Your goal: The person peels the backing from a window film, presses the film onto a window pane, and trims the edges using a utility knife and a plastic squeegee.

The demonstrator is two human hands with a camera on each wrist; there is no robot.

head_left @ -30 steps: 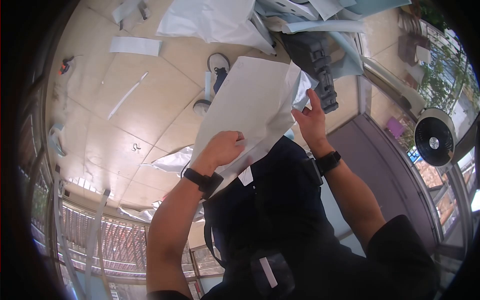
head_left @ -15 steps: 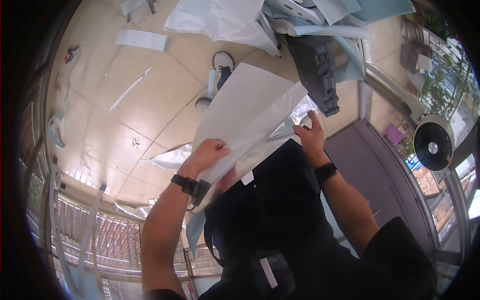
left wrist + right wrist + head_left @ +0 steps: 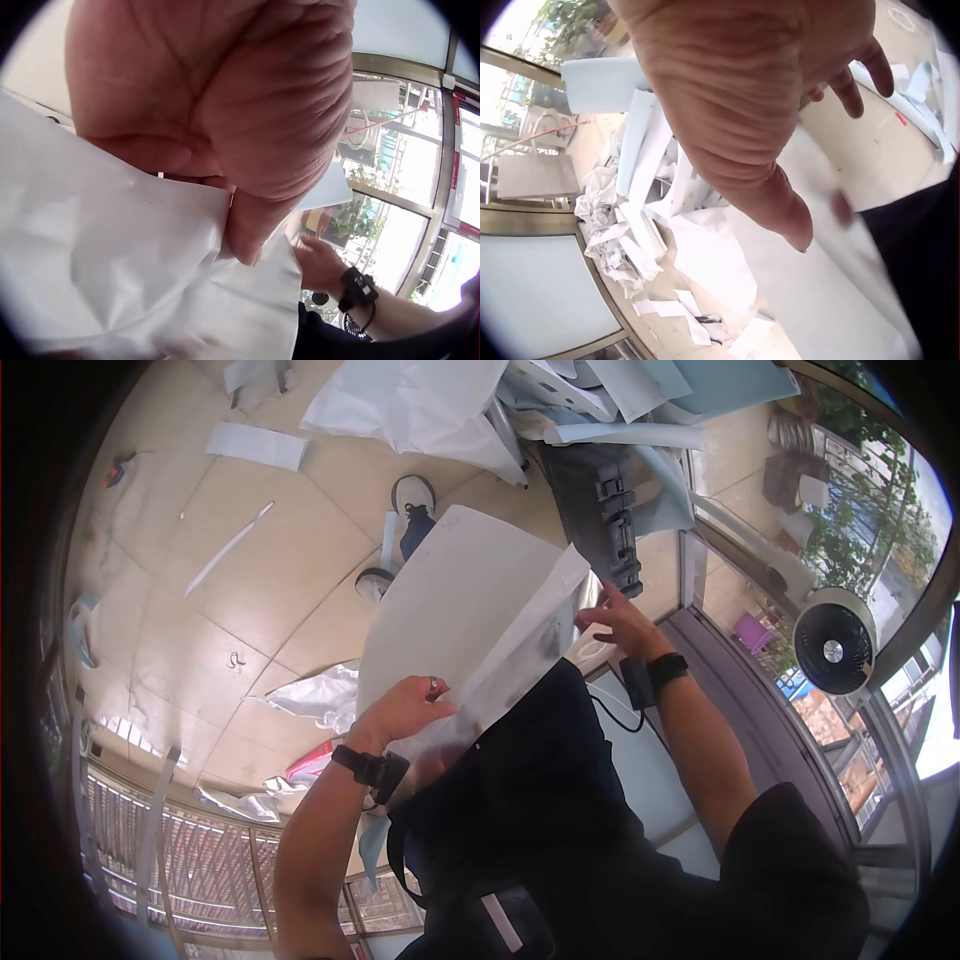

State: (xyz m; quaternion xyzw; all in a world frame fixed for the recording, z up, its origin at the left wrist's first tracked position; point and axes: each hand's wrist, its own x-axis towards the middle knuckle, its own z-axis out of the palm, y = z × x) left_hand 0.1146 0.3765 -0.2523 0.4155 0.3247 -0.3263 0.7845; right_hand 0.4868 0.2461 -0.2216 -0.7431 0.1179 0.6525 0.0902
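Observation:
A large white sheet with a shiny silvery patch at its right edge slants across in front of the person's dark clothing. My left hand grips its lower left edge; in the left wrist view the thumb of that hand lies against the creased white sheet. At the sheet's silvery right edge is my right hand, its thumb and fingers spread apart. The right wrist view has this hand above the pale sheet with nothing between thumb and fingers.
A black hard case lies on the tiled floor beyond the sheet, beside piled white and pale blue sheets. Two shoes show beyond the sheet's left side. A round black fan stands to the right.
A long fold now runs along the sheet's right side. The right hand has moved down along the silvery edge, its fingers spread, and the left hand has shifted lower.

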